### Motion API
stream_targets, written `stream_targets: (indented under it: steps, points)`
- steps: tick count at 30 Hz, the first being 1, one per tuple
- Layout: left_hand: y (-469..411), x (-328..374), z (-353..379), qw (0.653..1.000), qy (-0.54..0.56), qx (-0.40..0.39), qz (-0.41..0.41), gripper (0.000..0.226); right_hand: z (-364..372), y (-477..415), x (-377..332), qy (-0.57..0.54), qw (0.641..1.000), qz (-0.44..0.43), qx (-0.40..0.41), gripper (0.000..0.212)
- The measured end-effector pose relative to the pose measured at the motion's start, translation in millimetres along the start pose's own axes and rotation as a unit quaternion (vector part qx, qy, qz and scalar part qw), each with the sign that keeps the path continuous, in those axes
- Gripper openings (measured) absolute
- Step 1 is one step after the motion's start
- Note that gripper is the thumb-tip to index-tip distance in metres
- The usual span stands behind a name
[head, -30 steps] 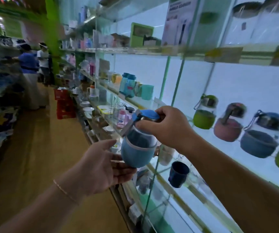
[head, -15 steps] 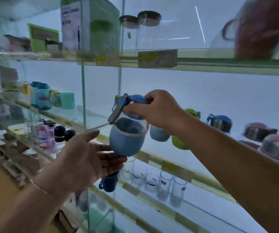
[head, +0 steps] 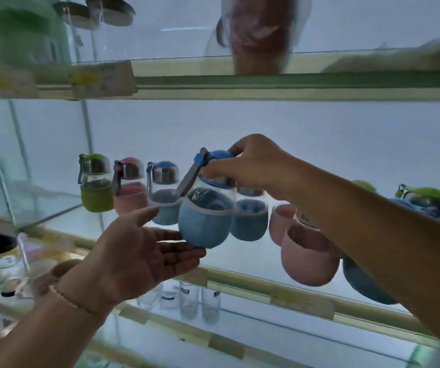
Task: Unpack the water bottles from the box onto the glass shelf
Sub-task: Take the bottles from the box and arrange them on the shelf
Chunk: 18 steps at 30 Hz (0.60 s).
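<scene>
Here, the right hand [head: 250,166] pinches the lid of a blue water bottle [head: 205,221]; the left hand [head: 144,251], fingers straight, supports its base, just before the glass shelf [head: 242,278]. A row of bottles [head: 95,195] already stands there; the box is out of view.

Left hand [head: 144,251]: bare. Left forearm [head: 27,335]: uncovered up to the frame edge. At the left wrist: one thin bracelet [head: 73,301] of small pale beads (material too small to tell). Right hand [head: 253,166]: bare. Right forearm [head: 373,229]: likewise uncovered.
</scene>
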State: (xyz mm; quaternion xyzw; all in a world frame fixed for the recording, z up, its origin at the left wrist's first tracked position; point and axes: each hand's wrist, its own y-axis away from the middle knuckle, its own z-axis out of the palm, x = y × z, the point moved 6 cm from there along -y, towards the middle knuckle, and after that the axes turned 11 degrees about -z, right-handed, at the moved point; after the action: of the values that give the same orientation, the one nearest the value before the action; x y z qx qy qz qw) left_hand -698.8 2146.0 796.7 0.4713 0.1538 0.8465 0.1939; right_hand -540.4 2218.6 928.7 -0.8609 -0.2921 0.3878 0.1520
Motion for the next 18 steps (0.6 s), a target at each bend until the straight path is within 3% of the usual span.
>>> stream_targets:
  steps: [10, 18]
  points:
    - [-30, -11, 32, 0.998, -0.037, -0.031, -0.044, 0.078, -31, 9, 22, 0.092, 0.995, 0.015, -0.029, 0.046]
    - [-39, -17, 33, 0.997, -0.054, -0.014, -0.051, 0.059, -26, 14, 28, 0.167, 0.983, 0.018, -0.069, 0.041]
